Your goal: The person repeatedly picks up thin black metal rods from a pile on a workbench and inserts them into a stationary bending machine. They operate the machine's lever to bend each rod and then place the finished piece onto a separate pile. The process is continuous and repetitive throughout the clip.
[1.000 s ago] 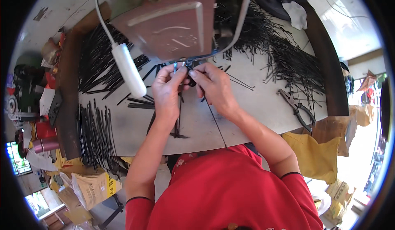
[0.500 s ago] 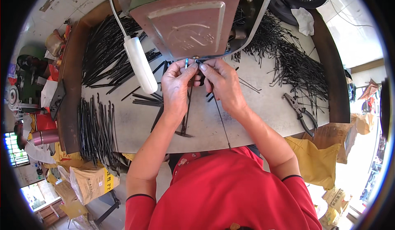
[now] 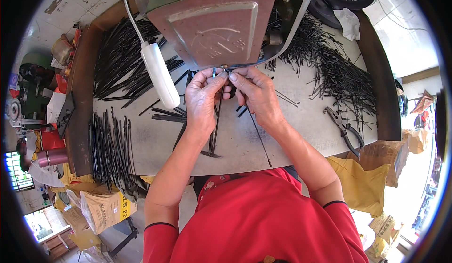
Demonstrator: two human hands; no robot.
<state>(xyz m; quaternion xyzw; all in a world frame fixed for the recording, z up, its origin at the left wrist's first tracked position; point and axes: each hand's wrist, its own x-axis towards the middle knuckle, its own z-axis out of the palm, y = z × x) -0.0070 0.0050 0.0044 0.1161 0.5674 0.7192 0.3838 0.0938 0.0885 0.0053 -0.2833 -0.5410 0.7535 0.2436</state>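
My left hand [image 3: 203, 96] pinches a thin black strip [image 3: 216, 122] between thumb and fingers, its long end hanging down over the grey table [image 3: 292, 136]. My right hand [image 3: 252, 91] pinches the same strip's top end right beside it. Both hands sit together just under the front of a green and reddish-brown machine [image 3: 212, 18]. A second thin black strip [image 3: 260, 136] runs from under my right hand toward the table's near edge.
Heaps of black strips lie at the back left [image 3: 120, 60], the near left [image 3: 110, 145] and the back right [image 3: 339, 70]. A white handle [image 3: 160, 79] on a cable hangs left of my hands. Pliers [image 3: 346, 129] rest at the right. Bags and boxes [image 3: 101, 206] stand below.
Both hands have stayed pinched together at the machine's front. The view has shifted so the hands and machine sit a little further right and higher.
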